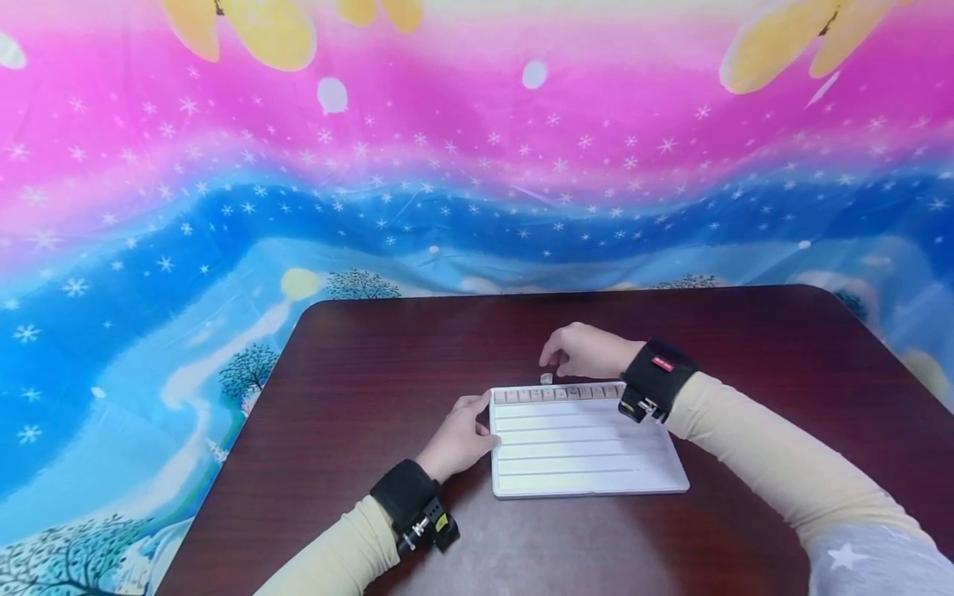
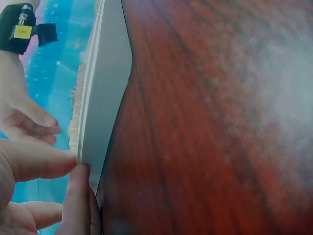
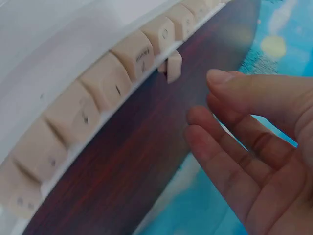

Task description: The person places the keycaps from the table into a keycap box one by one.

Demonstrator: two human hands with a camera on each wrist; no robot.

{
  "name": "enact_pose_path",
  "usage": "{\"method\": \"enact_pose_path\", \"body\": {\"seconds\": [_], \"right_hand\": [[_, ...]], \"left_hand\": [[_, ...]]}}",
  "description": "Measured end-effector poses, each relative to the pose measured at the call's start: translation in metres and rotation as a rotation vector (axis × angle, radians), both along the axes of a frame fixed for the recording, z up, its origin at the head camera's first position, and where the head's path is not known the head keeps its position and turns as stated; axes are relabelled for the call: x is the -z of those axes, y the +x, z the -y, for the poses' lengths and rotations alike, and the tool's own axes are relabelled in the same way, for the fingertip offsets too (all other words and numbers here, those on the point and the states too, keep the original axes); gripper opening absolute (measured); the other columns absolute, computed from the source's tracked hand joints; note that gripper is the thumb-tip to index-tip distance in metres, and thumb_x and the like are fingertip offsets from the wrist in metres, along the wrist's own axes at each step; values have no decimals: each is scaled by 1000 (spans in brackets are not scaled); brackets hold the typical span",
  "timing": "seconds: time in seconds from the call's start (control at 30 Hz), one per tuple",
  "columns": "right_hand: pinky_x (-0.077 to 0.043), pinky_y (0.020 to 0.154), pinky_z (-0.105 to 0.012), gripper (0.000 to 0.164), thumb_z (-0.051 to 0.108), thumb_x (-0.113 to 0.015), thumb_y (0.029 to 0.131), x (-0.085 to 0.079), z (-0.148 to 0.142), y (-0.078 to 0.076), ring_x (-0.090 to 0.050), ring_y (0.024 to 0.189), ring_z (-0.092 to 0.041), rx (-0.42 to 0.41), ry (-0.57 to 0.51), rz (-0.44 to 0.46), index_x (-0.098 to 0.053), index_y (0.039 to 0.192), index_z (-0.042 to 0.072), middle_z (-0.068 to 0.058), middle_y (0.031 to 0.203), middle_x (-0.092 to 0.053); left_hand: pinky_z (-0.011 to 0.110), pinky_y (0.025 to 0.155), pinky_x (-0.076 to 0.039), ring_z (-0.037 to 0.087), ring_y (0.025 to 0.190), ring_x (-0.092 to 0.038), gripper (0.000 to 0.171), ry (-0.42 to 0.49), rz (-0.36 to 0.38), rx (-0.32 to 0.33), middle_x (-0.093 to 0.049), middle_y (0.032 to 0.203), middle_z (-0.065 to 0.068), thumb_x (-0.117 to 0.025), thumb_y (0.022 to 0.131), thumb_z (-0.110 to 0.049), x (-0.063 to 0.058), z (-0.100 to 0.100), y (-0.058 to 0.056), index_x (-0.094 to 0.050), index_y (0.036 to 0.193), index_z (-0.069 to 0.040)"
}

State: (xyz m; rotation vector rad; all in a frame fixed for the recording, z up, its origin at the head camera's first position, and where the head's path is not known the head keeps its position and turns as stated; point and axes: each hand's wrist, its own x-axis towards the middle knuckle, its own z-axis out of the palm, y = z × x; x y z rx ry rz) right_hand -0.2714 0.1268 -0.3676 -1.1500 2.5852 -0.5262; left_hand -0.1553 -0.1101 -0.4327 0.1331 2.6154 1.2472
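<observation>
A white ridged tray [image 1: 589,457] lies on the table with a row of beige keycaps [image 3: 103,82] along its far edge. My left hand [image 1: 456,440] holds the tray by its left side; in the left wrist view, thumb and finger meet at its edge. Just beyond the tray's far edge stands one loose keycap [image 3: 174,67]. Over the table near that keycap hovers my right hand [image 1: 589,349], its fingers loosely bent and nothing between them. In the right wrist view the fingertips are apart from the loose keycap.
The dark wooden table [image 1: 358,364] has rounded far corners. Behind it hangs a pink and blue cloth [image 1: 477,182] with snowflakes and trees. Each wrist wears a black strap [image 1: 659,372] with a small camera mount.
</observation>
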Motion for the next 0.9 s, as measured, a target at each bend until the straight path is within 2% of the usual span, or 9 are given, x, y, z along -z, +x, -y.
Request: {"method": "enact_pose_path", "body": {"seconds": [0.23, 0.43, 0.57, 0.77, 0.9], "right_hand": [[-56, 85, -34, 25, -9, -73, 87, 15, 12, -5, -68, 97, -22, -20, 68, 27, -78, 109, 1, -9, 107, -74], [-55, 89, -35, 29, -14, -66, 88, 15, 18, -6, -67, 104, -26, -78, 114, 31, -79, 109, 1, -9, 107, -74], [-55, 90, -35, 26, -12, -66, 90, 18, 20, -8, -67, 108, -28, -90, 135, 23, -79, 109, 1, -10, 106, -73], [-56, 87, -35, 25, -13, -66, 89, 22, 20, -9, -68, 103, -27, -62, 133, 29, -80, 104, 1, -9, 103, -73], [-56, 81, -33, 24, -14, -66, 87, 24, 20, -10, -67, 91, -21, -35, 110, 37, -79, 98, 3, -6, 98, -72]], "left_hand": [[25, 65, -48, 15, 84, -56, 74, 18, -11, 7, -43, 148, 22, -74, 90, 0, 1, 0, 2, -38, 154, 6], [25, 64, -48, 15, 83, -56, 74, 22, -19, 10, -43, 148, 23, -74, 90, 0, 1, 0, 1, -38, 154, 7], [25, 66, -48, 15, 84, -56, 73, 20, -5, -1, -43, 149, 21, -74, 91, -1, 0, 0, 1, -38, 155, 5], [24, 66, -47, 14, 84, -56, 73, 21, -6, 0, -44, 149, 21, -74, 91, -2, 0, 0, 0, -38, 155, 5], [24, 66, -47, 14, 84, -56, 73, 25, -17, 2, -44, 148, 21, -74, 91, -1, 2, 1, 0, -39, 154, 6]]}}
